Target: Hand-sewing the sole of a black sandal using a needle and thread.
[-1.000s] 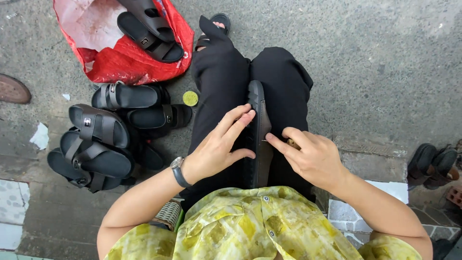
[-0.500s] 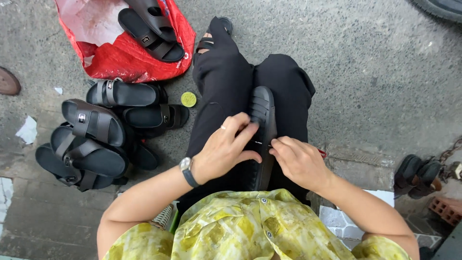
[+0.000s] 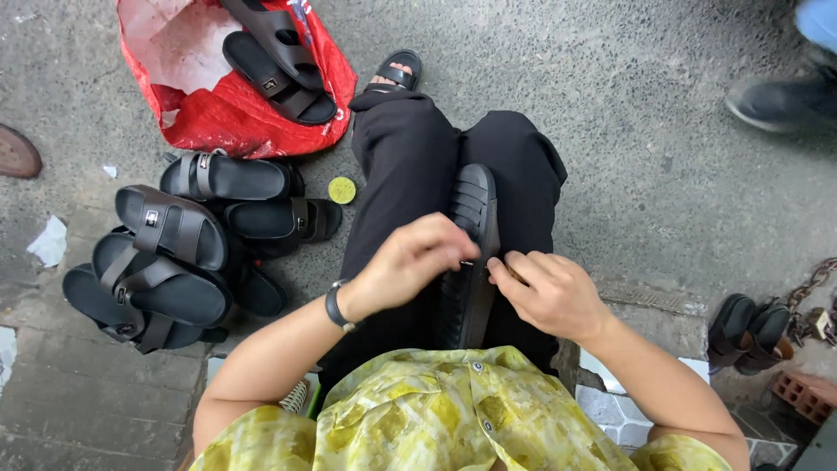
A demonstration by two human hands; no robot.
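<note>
The ground (image 3: pixel 663 105) was grey rough concrete in flat daylight. At the lower left of the frame lay paving slabs (image 3: pixel 78 392). At the lower right were white tiles (image 3: pixel 610 410), red bricks (image 3: pixel 806 394) and a rusty chain (image 3: pixel 815 283).

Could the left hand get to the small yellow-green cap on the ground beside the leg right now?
Probably yes. The small yellow-green cap lies bare on the pavement left of the leg, nothing on it. But the left hand is pinching at the black sandal on the lap, so it would have to let go.
</note>
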